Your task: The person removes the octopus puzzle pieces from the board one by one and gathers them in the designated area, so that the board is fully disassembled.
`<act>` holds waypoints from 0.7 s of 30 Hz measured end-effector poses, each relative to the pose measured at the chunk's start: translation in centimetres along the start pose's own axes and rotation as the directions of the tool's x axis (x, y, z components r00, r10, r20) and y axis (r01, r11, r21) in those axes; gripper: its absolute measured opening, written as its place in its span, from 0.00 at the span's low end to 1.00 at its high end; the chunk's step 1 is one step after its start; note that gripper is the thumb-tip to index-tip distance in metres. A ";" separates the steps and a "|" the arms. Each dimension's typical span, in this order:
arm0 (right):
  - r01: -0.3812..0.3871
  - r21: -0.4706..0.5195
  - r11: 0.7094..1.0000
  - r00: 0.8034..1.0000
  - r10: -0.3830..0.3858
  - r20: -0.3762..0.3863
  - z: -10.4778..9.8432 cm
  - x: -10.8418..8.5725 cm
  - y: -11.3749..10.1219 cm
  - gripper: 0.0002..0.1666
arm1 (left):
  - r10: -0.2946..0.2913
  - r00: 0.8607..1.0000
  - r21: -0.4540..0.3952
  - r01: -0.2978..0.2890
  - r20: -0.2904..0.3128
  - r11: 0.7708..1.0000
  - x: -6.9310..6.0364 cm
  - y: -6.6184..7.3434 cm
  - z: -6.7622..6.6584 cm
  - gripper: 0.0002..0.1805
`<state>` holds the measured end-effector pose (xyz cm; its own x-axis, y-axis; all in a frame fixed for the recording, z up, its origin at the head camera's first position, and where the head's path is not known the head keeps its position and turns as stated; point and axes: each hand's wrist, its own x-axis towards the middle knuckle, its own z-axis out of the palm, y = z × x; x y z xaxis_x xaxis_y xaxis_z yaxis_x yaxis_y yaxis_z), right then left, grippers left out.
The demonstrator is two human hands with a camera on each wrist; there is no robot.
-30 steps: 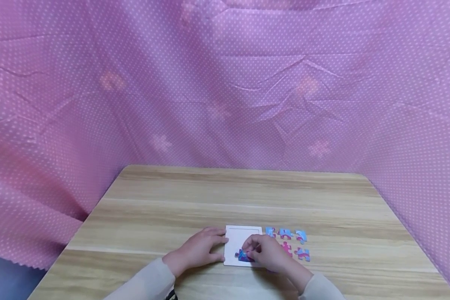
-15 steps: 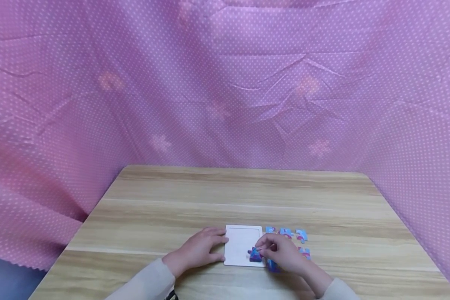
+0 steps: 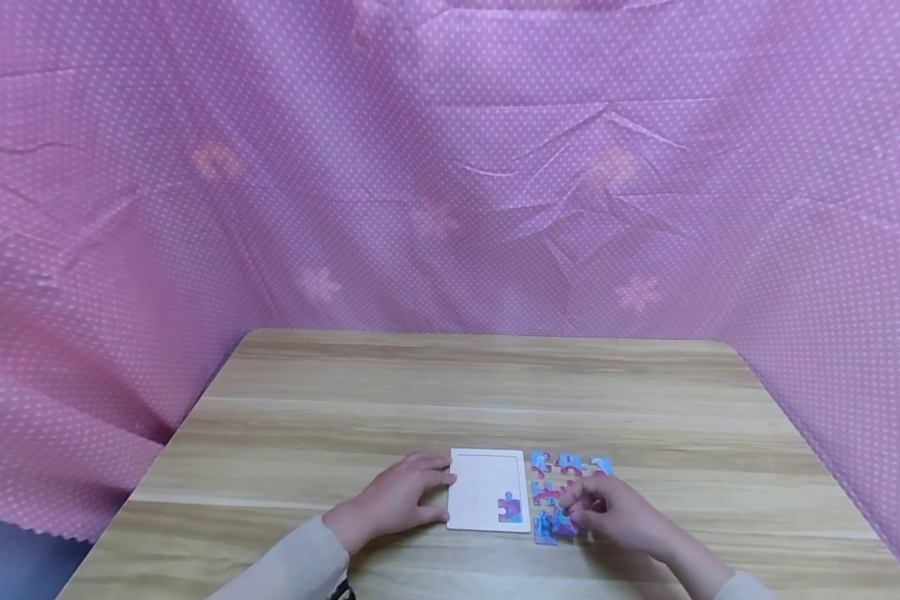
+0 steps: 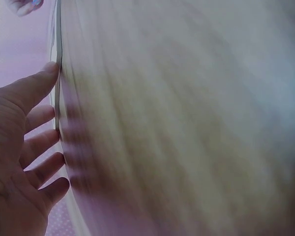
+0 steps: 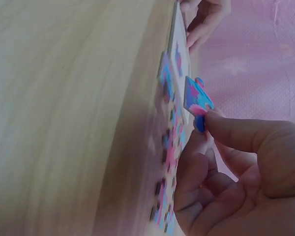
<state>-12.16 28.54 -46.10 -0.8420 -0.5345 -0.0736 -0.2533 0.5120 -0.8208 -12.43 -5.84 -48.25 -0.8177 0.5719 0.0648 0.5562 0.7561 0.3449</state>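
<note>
My right hand (image 3: 618,517) pinches a blue and purple jigsaw piece (image 3: 565,522) between thumb and fingers, beside the lower right of the white puzzle tray. In the right wrist view this held piece (image 5: 195,97) is tilted and clear of the table. Fingers spread and fairly straight, my left hand (image 3: 397,500) touches the left edge of the tray (image 3: 474,487); the left wrist view shows its fingertips along that edge. One pink and blue piece (image 3: 511,510) lies in the tray's lower right corner.
Several loose jigsaw pieces (image 3: 569,463) lie in rows right of the tray; my right hand hides some. A pale wooden table (image 3: 390,383) lies under everything. Pink dotted cloth (image 3: 495,167) hangs around its back and sides.
My right hand has moved right with its jigsaw piece, from above the tray to above the loose pieces. The piece in the tray corner has come into view. My left hand stays put.
</note>
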 end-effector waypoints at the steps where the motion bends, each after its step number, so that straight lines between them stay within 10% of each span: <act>1: -0.005 0.003 1.000 1.000 0.005 0.007 -0.1 -0.2 0.1 0.05 | 0.002 1.000 0.000 -0.002 0.000 1.000 0.0 0.0 0.0 0.28; 21: -0.152 -0.172 0.973 0.985 0.135 -0.110 0.6 -1.2 0.5 0.07 | 0.036 0.999 0.004 -0.036 -0.014 0.999 -0.3 0.0 -0.2 0.27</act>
<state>-10.97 29.02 -46.82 -0.9156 -0.3836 -0.1207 -0.2002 0.6952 -0.6904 -12.23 -6.11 -48.05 -0.7993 0.5941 0.0901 0.5856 0.7366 0.3383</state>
